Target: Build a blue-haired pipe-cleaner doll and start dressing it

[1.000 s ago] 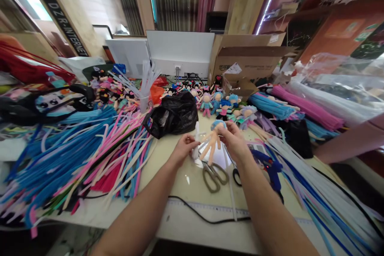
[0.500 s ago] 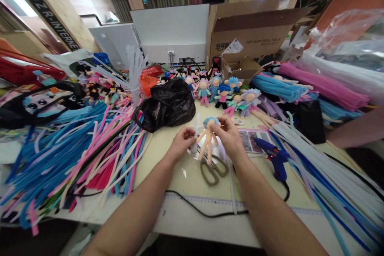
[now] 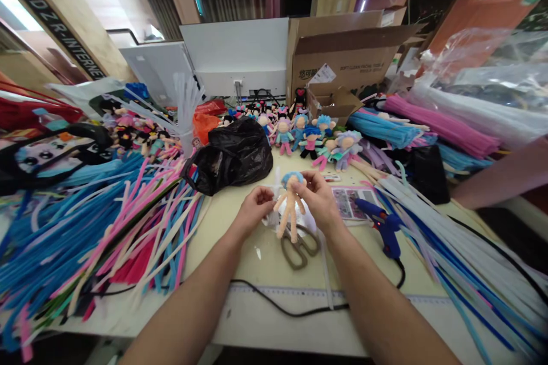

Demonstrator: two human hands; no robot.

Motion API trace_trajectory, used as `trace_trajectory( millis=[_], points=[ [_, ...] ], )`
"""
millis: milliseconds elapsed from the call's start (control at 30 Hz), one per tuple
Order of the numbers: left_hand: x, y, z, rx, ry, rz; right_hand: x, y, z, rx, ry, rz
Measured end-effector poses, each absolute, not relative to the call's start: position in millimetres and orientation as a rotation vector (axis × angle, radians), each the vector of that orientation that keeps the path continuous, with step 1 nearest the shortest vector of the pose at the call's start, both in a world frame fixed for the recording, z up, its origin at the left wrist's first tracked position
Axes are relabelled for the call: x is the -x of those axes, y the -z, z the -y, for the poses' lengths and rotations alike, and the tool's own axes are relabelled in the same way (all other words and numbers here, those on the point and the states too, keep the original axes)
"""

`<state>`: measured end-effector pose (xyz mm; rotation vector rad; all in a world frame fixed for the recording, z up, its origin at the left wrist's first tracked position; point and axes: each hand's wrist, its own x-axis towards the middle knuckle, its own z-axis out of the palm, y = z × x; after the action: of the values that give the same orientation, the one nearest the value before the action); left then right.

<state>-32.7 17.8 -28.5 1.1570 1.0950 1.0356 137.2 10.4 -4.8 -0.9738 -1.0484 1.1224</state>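
A peach pipe-cleaner doll (image 3: 290, 205) with light-blue hair hangs upright, its legs pointing down. My right hand (image 3: 319, 201) pinches it at the head, thumb in front. Just left of the doll is my left hand (image 3: 256, 206), fingers curled together. Whatever lies between those fingertips is too small to make out. Below the doll, scissors (image 3: 299, 251) with grey-brown handles rest on the table, their blades hidden behind the doll and clear plastic. A blue glue gun (image 3: 383, 225) lies to the right of my right hand.
Colourful pipe cleaners (image 3: 85, 222) cover the left side; white and blue ones (image 3: 428, 228) lie right. A black plastic bag (image 3: 240, 154) and several finished dolls (image 3: 310, 140) stand behind my hands. A black cable (image 3: 291, 313) crosses the front, and a cardboard box (image 3: 342, 60) is at the back.
The doll has swung round to hang straighter and face more to the front, still in my right hand. My left hand stays curled beside it. The whole view has shifted slightly.
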Motion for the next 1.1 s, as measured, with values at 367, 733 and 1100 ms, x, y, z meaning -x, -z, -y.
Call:
trace_trajectory(
  millis=[367,733,1100],
  points=[
    [34.4,29.5,-17.8,-1.187,-1.140,-1.116,-127.2,-2.3,2.6,0.922,-1.242,1.032],
    [-10.2,-12.8,-35.3,-1.314,-1.096,-1.076,-148.4,-13.4,26.1,0.512,-1.570,0.972],
    [-142.7,3.2,-95.9,-1.721,-0.920,-0.894,-161.9,-18.8,27.1,0.384,-1.606,0.872]
  ],
)
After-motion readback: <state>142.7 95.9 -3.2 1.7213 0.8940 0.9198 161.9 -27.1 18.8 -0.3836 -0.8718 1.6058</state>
